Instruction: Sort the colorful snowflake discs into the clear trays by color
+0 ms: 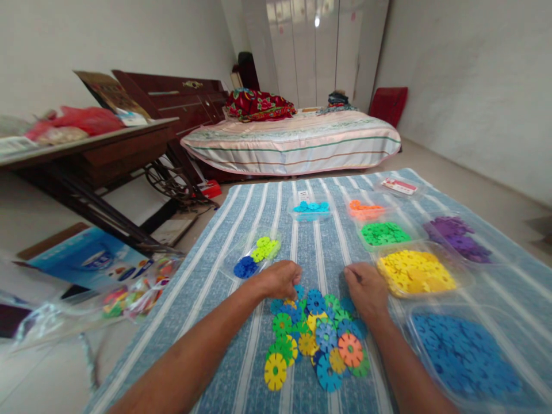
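A loose pile of notched plastic discs [317, 333] in blue, green, yellow and orange lies on the striped cloth between my hands. My left hand [282, 279] is closed, fingers curled downward at the pile's far left edge, by a light blue disc [299, 292]. On the pile's right side my right hand [368, 290] is closed too, its knuckles turned away and its fingertips mostly hidden. Whatever either hand holds, if anything, cannot be seen. A tray [228, 265] with dark blue and lime discs stands just beyond my left forearm.
To the right stand clear tubs of blue [468, 353], yellow [414, 273], green [385, 233], purple [459, 238] and orange discs [364, 208]. A light blue disc tub [311, 209] stands farther back, and a lidded box [400, 186] at the far right corner.
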The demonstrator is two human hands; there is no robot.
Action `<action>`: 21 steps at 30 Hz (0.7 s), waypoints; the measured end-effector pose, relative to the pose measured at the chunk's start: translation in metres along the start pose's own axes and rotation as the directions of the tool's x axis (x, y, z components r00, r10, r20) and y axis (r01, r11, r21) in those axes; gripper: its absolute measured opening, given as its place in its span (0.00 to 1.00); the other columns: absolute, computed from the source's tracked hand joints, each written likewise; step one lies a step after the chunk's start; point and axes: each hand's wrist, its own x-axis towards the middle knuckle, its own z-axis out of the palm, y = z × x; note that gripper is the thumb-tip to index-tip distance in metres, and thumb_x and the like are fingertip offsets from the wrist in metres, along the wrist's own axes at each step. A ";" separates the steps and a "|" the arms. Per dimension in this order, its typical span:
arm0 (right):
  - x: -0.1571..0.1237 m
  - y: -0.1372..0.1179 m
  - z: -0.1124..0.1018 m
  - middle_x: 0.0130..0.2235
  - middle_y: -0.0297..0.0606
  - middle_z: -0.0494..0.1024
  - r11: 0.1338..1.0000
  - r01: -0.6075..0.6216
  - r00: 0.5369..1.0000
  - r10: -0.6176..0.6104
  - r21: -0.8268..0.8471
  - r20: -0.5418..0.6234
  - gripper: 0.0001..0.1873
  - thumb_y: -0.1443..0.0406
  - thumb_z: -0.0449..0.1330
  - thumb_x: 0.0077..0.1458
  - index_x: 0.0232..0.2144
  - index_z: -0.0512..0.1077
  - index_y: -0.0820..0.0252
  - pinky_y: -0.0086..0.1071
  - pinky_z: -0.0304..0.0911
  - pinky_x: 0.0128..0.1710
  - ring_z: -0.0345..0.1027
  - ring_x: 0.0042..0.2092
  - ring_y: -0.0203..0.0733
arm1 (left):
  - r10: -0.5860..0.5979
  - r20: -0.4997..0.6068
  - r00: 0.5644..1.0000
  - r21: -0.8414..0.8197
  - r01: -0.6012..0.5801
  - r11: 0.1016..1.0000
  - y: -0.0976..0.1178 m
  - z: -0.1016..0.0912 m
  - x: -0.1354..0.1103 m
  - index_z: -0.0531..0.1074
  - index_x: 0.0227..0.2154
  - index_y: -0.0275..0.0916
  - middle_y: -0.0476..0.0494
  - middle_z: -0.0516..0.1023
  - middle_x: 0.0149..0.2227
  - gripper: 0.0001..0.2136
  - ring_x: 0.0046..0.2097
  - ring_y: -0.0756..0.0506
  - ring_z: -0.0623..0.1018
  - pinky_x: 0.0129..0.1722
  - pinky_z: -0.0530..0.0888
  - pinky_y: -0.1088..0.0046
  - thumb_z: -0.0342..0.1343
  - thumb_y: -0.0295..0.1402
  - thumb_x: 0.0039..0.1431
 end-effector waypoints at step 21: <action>0.000 -0.002 0.002 0.29 0.37 0.74 1.000 -0.016 1.000 0.017 0.025 -0.004 0.14 0.60 0.50 0.54 0.25 0.72 0.58 0.33 0.57 0.38 0.63 0.35 0.41 | -0.075 -0.187 0.979 -0.748 -0.092 0.657 -0.004 -0.017 0.022 0.62 0.21 0.37 0.59 0.66 0.13 0.11 0.16 0.54 0.67 0.17 0.61 0.80 0.60 0.28 0.32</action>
